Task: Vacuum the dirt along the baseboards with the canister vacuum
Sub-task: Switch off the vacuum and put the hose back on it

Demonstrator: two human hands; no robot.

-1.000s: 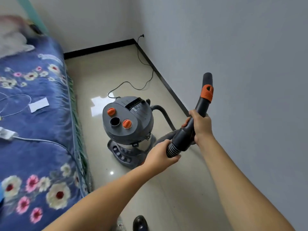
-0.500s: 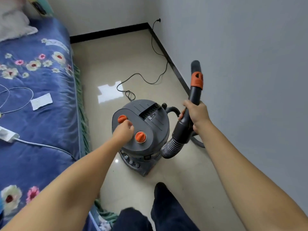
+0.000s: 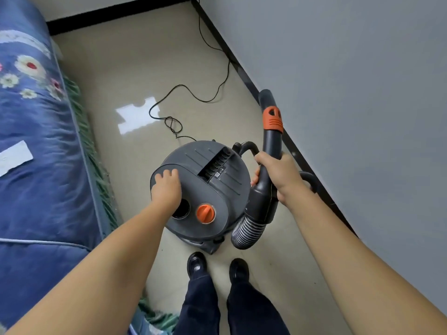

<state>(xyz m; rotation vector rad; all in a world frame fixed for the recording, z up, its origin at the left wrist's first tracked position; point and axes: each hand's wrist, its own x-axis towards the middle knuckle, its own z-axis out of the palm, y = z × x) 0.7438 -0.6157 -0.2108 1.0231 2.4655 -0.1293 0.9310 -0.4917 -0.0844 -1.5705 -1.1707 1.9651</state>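
No text can be read: the small white label (image 3: 217, 175) on the round grey canister vacuum (image 3: 208, 189) is too blurred.

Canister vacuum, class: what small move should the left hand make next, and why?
Probably turn or press the control under the left hand on the canister vacuum's lid to start it: the right hand already grips the hose handle, and the power cord runs toward the wall.

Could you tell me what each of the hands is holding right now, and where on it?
The right hand grips the vacuum hose handle below its orange collar. The left hand holds nothing plainly; it rests on the canister lid.
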